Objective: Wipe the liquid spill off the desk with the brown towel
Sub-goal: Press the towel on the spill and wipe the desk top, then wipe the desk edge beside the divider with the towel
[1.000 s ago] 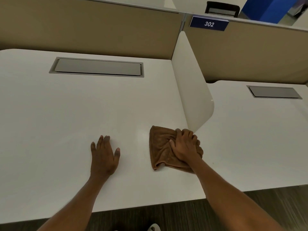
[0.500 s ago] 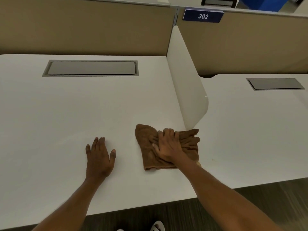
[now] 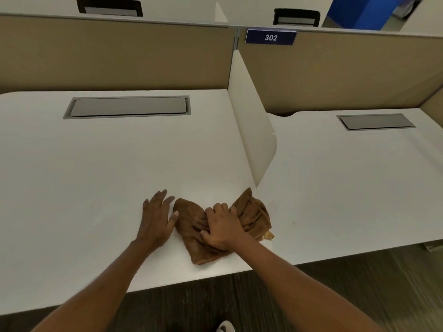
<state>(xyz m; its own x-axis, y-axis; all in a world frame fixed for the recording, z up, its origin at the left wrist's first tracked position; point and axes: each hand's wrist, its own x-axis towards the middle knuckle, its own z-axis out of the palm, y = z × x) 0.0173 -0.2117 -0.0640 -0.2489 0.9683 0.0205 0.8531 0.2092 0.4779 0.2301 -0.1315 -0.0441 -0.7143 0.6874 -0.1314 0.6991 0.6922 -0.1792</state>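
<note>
The right hand (image 3: pixel 221 227) presses its grip closed on the crumpled brown cloth towel (image 3: pixel 251 215) near the white desk's (image 3: pixel 96 176) front edge; the left hand (image 3: pixel 155 218) lies flat, fingers spread. Bunched folds could smear liquid or miss patches.

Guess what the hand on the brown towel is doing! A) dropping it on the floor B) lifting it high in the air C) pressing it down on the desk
C: the right hand lies on top of the bunched brown towel, pressing it against the white desk.
</note>
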